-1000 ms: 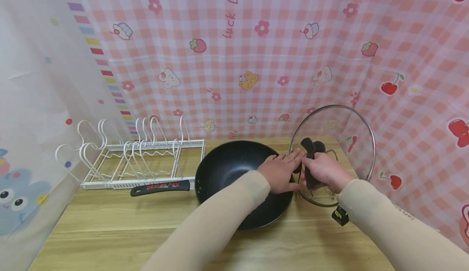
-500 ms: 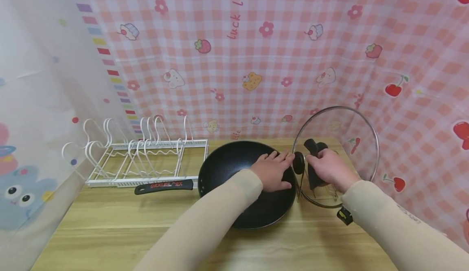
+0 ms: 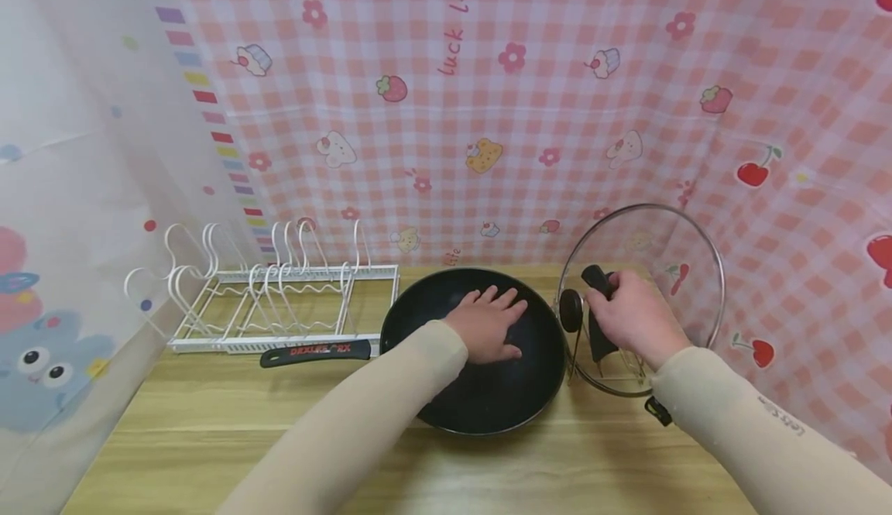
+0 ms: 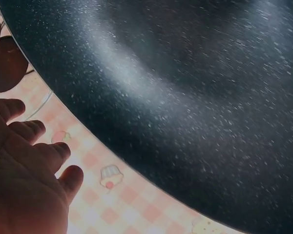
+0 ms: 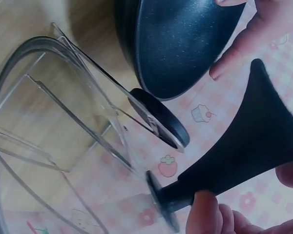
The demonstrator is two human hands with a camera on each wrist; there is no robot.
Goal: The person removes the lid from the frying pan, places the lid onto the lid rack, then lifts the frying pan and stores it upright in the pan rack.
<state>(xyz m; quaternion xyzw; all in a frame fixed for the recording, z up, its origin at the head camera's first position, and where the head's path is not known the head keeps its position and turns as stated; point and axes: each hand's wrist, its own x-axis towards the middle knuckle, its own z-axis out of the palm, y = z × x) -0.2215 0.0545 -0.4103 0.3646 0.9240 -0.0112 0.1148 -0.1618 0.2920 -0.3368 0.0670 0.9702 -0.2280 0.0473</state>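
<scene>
My left hand (image 3: 481, 325) hovers over or rests lightly above the black wok (image 3: 516, 391), fingers spread; whether it touches is unclear. In the left wrist view, the palm and spread fingertips (image 4: 73, 180) appear beside the wok's speckled inside. With my right hand (image 3: 641, 317) I grip the black handle (image 5: 234, 146) of a large glass lid (image 3: 644, 206). That lid stands upright in a thin metal wire rack (image 5: 78, 119). A round black disc (image 3: 571, 310) sits on the rack's left side, close to the wok's rim. My hand covers part of the handle.
A white wire rack (image 3: 279, 342) with several looped dividers stands left of the wok. The wok's long handle (image 3: 313, 352) points left along the rack's front. Pink checked cloth (image 3: 432, 128) hangs behind the wooden table (image 3: 279, 437) and at the right.
My left hand has pulled back leftward from near the black disc to over the wok, uncovering the disc. My right hand stays at the lid's handle. The head view has shifted slightly.
</scene>
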